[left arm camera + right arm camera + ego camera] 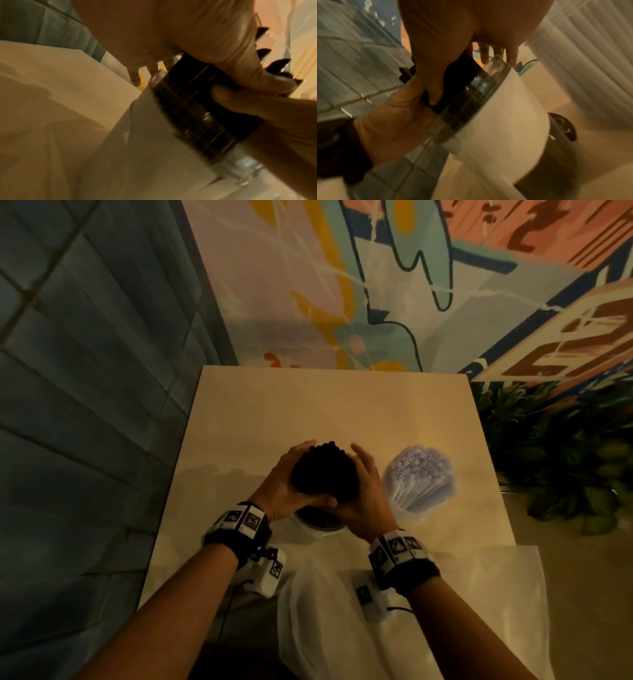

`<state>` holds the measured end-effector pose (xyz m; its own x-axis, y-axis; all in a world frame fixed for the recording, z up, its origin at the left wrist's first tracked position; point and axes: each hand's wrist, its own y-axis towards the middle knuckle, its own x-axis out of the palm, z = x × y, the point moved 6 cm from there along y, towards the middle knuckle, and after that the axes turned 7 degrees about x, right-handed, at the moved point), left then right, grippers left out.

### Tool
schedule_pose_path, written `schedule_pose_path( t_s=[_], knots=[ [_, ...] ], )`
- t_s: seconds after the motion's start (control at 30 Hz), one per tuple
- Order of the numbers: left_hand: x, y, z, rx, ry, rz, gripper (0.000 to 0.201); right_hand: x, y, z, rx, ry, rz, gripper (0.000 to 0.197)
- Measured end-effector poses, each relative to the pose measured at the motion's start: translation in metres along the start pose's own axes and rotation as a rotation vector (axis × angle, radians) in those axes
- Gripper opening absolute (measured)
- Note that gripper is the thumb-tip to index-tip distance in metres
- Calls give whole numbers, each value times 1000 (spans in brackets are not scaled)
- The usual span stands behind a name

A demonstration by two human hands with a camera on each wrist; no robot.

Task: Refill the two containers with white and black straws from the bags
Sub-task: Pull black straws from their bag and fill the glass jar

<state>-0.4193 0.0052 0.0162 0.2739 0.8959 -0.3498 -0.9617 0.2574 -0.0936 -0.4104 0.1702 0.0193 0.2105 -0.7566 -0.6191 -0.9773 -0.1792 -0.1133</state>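
Nearest the body, a crinkled translucent white plastic bag [329, 628] lies slumped over the near edge of the smooth beige table [342, 405], with a flatter sheet of the same filmy plastic [496, 594] spread beside it on the right. Both forearms reach over them, each strapped with a black wrist band [239, 539] carrying square printed markers.

Just beyond, a round container with a clear glassy rim and a matte white wrap [317, 530] stands on the table. Its wall [501, 121] curves smoothly in the right wrist view, and its transparent upper band [243, 166] glints in the left wrist view. Rising from it is a dense bundle of thin black straws [323, 474], their round ends forming a bumpy dark dome. The left hand [291, 481] curls round the bundle's left side and the right hand [363, 491] curls round its right, thumbs meeting at the near side above the rim; the left thumb [257, 81] presses the glossy black tubes.

Farther right, well apart, a fanned bunch of white tubular straws in a clear container [421, 477] stands on the table.

Beyond the tabletop are leafy green plants [565, 457], grey-blue tiling [85, 371] and a colourful painted mural [376, 285].
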Motion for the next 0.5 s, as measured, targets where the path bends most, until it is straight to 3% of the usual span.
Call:
schedule_pose_path(
  t_s=[0.07, 0.17, 0.33, 0.4, 0.5],
  knots=[
    [-3, 1, 3, -38, -72, 39, 96, -9, 5, -6, -3, 99, 18, 88],
    [-5, 4, 5, -72, -178, 75, 65, -12, 14, -9, 74, 189, 13, 93],
    [-2, -4, -5, -144, -196, 44, 90, -13, 12, -5, 168, 189, -24, 110],
    [-3, -11, -10, -173, -192, 33, 92, -20, 4, -7, 181, 190, -4, 116],
    [-8, -28, -18, -196, -184, 34, 99, -33, -19, -14, 175, 201, 40, 113]
  ],
)
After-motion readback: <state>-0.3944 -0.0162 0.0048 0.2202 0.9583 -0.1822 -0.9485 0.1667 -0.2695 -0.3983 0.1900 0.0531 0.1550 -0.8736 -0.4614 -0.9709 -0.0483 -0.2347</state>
